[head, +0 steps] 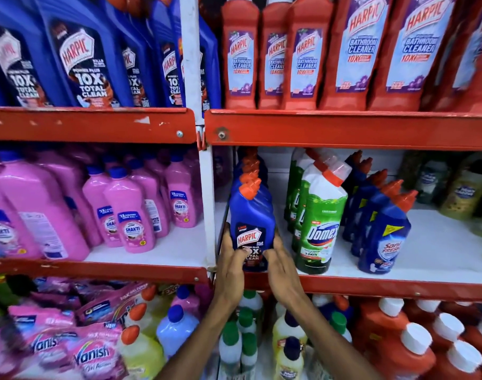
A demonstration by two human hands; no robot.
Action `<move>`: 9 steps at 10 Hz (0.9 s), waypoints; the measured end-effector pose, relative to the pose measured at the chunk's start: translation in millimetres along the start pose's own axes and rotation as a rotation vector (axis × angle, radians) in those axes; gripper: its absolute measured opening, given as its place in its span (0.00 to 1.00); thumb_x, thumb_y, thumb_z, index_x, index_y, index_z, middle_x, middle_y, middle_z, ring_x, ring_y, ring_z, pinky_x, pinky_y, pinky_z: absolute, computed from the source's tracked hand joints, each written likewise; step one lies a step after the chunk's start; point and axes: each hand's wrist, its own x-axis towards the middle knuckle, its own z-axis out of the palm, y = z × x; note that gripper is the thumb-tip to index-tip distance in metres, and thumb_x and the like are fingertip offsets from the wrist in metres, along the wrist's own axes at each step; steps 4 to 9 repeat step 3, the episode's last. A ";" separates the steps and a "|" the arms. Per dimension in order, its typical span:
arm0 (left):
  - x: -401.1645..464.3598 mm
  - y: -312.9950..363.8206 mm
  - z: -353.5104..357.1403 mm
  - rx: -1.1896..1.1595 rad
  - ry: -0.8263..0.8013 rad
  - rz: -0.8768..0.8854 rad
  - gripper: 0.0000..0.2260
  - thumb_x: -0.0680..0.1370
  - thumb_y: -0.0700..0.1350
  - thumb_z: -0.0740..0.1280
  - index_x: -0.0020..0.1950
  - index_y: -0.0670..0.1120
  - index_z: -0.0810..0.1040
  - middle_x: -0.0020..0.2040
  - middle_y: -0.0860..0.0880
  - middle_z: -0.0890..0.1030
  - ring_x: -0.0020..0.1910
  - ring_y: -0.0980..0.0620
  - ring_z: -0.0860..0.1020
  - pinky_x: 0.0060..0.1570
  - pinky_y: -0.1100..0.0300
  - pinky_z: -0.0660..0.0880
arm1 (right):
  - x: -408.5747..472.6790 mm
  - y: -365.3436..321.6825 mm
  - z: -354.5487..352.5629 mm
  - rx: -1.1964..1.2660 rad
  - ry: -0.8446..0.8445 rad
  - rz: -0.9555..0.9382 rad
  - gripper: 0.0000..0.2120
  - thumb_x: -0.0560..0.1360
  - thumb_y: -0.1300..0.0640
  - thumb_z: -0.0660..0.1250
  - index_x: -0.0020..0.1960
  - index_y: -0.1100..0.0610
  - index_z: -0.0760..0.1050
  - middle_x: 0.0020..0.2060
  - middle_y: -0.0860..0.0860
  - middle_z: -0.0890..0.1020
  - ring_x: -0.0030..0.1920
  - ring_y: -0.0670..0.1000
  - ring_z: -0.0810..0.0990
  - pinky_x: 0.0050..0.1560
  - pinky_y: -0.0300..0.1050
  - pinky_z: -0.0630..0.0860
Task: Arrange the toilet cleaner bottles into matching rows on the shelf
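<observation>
Although most of the middle shelf (pixel 398 259) already reads as sorted, the job looks to me well along rather than finished. Three rows run front to back on its white board: at the left, hard by the white upright post (pixel 207 201), a file of blue bottles with orange caps; in the middle a row of green bottles (pixel 318 223) with white-and-orange caps; to the right a row of darker blue bottles (pixel 382 234) with orange spouts, each row holding one kind only as far as I can see (the bottles at the back are too dim to be sure of). Further right, some blurred brownish bottles (pixel 461 187) stand near the back, and whether they belong to this task I cannot tell. Much of the board in front of them is bare. The front blue bottle (pixel 252 229) of the left row stands upright at the shelf's front edge, label outward, and is the one in hand. The left hand (pixel 230 259) clasps its lower left side and the right hand (pixel 279 260) its lower right, thumbs lying across the label, so both palms press inward on it. What is left, I judge, is squaring this bottle in line with the ones behind it.
</observation>
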 end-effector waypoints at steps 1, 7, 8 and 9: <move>-4.2 7.5 -0.1 0.094 -0.019 0.011 0.29 0.70 0.55 0.62 0.72 0.67 0.62 0.72 0.51 0.75 0.67 0.55 0.76 0.71 0.50 0.71 | -1.6 -3.9 -3.9 0.012 -0.024 0.004 0.33 0.73 0.44 0.50 0.75 0.54 0.61 0.72 0.60 0.72 0.61 0.46 0.71 0.68 0.58 0.71; -27.6 35.0 -0.2 0.547 0.070 0.338 0.37 0.75 0.58 0.59 0.82 0.49 0.52 0.82 0.49 0.60 0.80 0.54 0.61 0.77 0.57 0.62 | -35.8 -44.7 -31.7 0.209 0.392 -0.069 0.22 0.77 0.51 0.57 0.69 0.51 0.72 0.66 0.46 0.80 0.64 0.42 0.78 0.64 0.37 0.72; -27.6 35.0 -0.2 0.547 0.070 0.338 0.37 0.75 0.58 0.59 0.82 0.49 0.52 0.82 0.49 0.60 0.80 0.54 0.61 0.77 0.57 0.62 | -35.8 -44.7 -31.7 0.209 0.392 -0.069 0.22 0.77 0.51 0.57 0.69 0.51 0.72 0.66 0.46 0.80 0.64 0.42 0.78 0.64 0.37 0.72; -27.6 35.0 -0.2 0.547 0.070 0.338 0.37 0.75 0.58 0.59 0.82 0.49 0.52 0.82 0.49 0.60 0.80 0.54 0.61 0.77 0.57 0.62 | -35.8 -44.7 -31.7 0.209 0.392 -0.069 0.22 0.77 0.51 0.57 0.69 0.51 0.72 0.66 0.46 0.80 0.64 0.42 0.78 0.64 0.37 0.72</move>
